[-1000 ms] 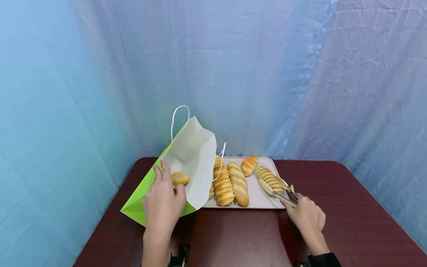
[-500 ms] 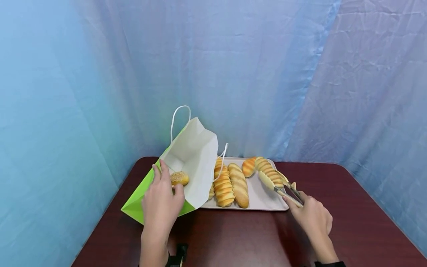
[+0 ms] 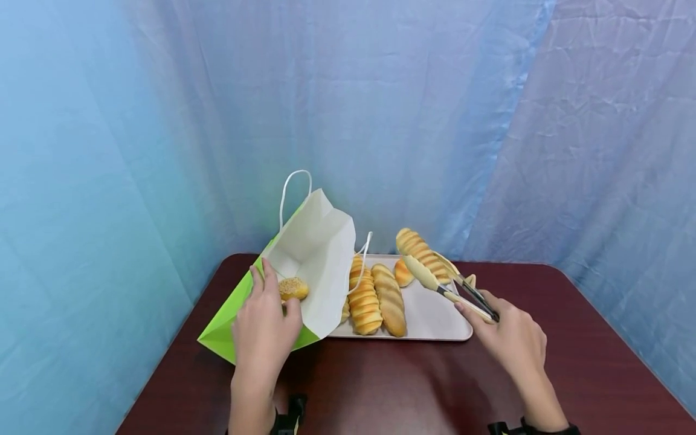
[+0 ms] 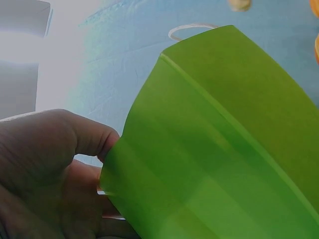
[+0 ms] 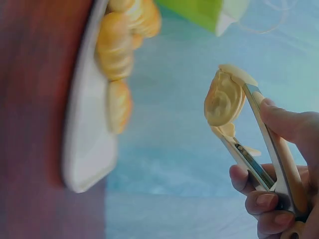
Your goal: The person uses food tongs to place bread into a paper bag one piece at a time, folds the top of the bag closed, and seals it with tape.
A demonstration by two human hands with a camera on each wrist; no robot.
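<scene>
I am far off, looking through the worn cameras. Let the middle of the tray [image 3: 432, 323] be my clock, with 12 at the far side. The right hand [image 3: 511, 332] is between 3 and 4 o'clock and holds the tongs [image 3: 423, 275], thumb on one arm and fingers curled at the other. The tips are squeezed on a striped roll [image 3: 420, 250], which is up in the air near 1 o'clock, slanted and apart from the tray. My right wrist view shows its curly end. In the head view it and the tongs hide part of a small bun [image 3: 402, 273], on the tray at 12.

The left hand [image 3: 266, 332] is between 8 and 9 o'clock and grips the edge of the green bag [image 3: 225, 338]. The bag leans at 9 o'clock, mouth wide, white inside. A seedy bun [image 3: 293, 287] is in it, close to the left hand; I can't tell if they touch. White string handles [image 3: 282, 208] stick up from the bag. On the tray, toward 9, a long orange bread [image 3: 363, 305] and a long pale bread [image 3: 388, 302] lie side by side. A blue cloth [image 3: 380, 121] hangs at 12, behind the dark red table [image 3: 380, 386]
</scene>
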